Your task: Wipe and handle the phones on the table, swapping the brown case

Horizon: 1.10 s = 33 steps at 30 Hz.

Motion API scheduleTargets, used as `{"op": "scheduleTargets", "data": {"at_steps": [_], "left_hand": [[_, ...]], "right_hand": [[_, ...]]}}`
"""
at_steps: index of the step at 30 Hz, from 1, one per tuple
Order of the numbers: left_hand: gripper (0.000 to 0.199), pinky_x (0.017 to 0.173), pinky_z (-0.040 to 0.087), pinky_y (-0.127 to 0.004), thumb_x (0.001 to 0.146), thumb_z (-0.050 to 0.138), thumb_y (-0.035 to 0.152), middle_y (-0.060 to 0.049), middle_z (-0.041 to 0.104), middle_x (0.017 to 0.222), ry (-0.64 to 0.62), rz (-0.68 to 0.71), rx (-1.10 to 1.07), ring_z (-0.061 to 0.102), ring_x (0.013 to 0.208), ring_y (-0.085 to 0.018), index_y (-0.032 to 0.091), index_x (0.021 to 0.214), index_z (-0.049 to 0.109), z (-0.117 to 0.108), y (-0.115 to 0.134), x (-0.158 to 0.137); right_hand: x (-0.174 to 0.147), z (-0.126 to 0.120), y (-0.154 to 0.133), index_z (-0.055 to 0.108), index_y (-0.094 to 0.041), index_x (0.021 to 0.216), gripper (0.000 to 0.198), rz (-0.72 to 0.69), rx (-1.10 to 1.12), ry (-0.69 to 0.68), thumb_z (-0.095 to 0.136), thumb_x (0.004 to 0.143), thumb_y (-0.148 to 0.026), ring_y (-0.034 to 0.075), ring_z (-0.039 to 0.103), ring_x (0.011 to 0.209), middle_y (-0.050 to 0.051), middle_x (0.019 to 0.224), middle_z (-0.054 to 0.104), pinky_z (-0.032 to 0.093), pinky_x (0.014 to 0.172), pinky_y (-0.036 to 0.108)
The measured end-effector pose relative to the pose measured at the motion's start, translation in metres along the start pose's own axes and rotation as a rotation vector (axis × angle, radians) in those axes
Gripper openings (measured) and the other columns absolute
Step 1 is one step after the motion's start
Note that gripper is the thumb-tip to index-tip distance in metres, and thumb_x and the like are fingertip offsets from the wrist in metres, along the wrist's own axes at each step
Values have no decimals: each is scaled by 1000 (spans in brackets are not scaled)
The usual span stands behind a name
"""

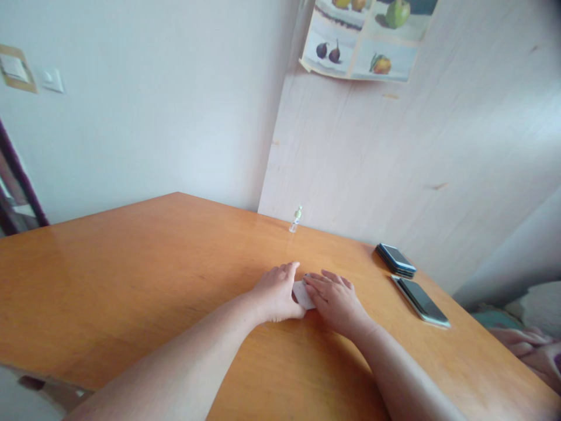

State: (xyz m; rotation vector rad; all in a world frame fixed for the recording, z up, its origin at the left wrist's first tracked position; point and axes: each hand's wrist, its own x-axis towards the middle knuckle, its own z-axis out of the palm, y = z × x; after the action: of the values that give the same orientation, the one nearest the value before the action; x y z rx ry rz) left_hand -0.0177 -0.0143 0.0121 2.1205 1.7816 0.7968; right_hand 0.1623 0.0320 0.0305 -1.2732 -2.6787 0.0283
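A small white flat-faced object (304, 294) is between my two hands, low over the middle of the table. Its exact kind cannot be made out, since fingers cover its edges. My left hand (277, 295) curls around its left side in a C shape, the thumb at the near edge and the fingers at the far side. From the right, my right hand (336, 301) lies over its other end with bent fingers, gripping it.
On the orange-brown wooden table (144, 263), a small clear bottle with a pale green top (295, 220) stands near the wall. To the right lie a stack of phones (395, 259) and another dark phone on a white-edged device (421, 302). Fruit pictures (363, 41) hang above.
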Motion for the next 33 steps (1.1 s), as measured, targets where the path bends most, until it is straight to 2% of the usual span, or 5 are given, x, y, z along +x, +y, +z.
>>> {"op": "scheduleTargets", "data": {"at_steps": [5,12,18,25,33], "left_hand": [[102,100,42,-40,55,74,40,-15,55,131,-25,-34,-16,50,124,-35,17,144,30,-2,1,0],[95,98,44,-39,60,71,44,-15,56,128,-15,-10,-29,52,121,-34,15,142,33,-2,0,-1],[95,100,43,-39,58,73,40,-15,55,130,-27,0,6,52,121,-33,15,141,34,-4,1,-1],[80,99,43,-38,63,72,44,-14,56,128,-20,18,9,54,117,-31,18,133,44,-3,-3,0],[42,82,48,-32,63,72,39,-6,58,103,-96,35,55,58,99,-25,26,102,62,-14,1,0]], "right_hand": [[0,-2,36,65,-21,120,39,213,-39,-12,37,96,-31,28,50,121,10,129,62,37,100,45],[-17,-11,-14,64,-23,117,34,-215,211,-76,39,94,-20,20,56,117,7,129,62,34,106,35],[-13,-17,15,64,-13,113,35,127,-4,-104,36,93,-19,25,62,106,17,116,67,43,93,35],[-36,-26,-34,61,-18,116,33,-152,129,-120,38,92,-18,22,63,101,13,118,65,44,86,29],[-25,-26,-6,65,-12,107,28,147,-172,-183,45,87,-14,28,68,84,19,102,69,46,65,32]]}}
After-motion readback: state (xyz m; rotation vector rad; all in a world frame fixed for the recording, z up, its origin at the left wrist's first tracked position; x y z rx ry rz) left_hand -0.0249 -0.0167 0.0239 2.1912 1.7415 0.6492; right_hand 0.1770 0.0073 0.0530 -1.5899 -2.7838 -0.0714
